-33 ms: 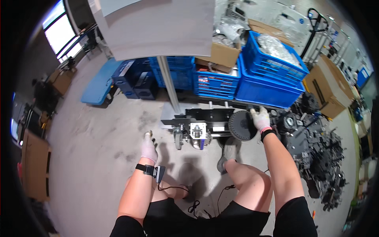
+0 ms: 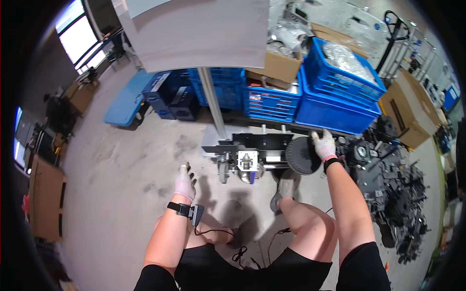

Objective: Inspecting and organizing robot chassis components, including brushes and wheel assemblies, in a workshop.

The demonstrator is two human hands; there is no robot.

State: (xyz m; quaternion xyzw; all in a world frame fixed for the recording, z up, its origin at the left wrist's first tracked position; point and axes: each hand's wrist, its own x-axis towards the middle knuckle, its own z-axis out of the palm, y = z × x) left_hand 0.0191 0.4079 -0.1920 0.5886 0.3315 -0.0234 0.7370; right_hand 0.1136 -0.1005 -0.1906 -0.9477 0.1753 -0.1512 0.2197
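The black disc (image 2: 303, 156) lies just left of the right hand (image 2: 324, 145), whose grip I cannot tell. The empty left hand (image 2: 185, 185), loosely spread, is farther off.

The black, straight-edged metal frame on casters (image 2: 262, 141) stands on the grey concrete floor (image 2: 121, 194). At the frame's right end is the black round disc (image 2: 302, 156), with the white-gloved right hand (image 2: 324, 145) at its rim. Left of the frame, apart and nearer the wearer, is the white-gloved left hand (image 2: 185, 184). Behind the frame are blue rectangular plastic crates (image 2: 330, 116); behind and left, the light-blue flat-topped cart (image 2: 120, 109); rightward, a heap of dark irregular parts (image 2: 388, 194).
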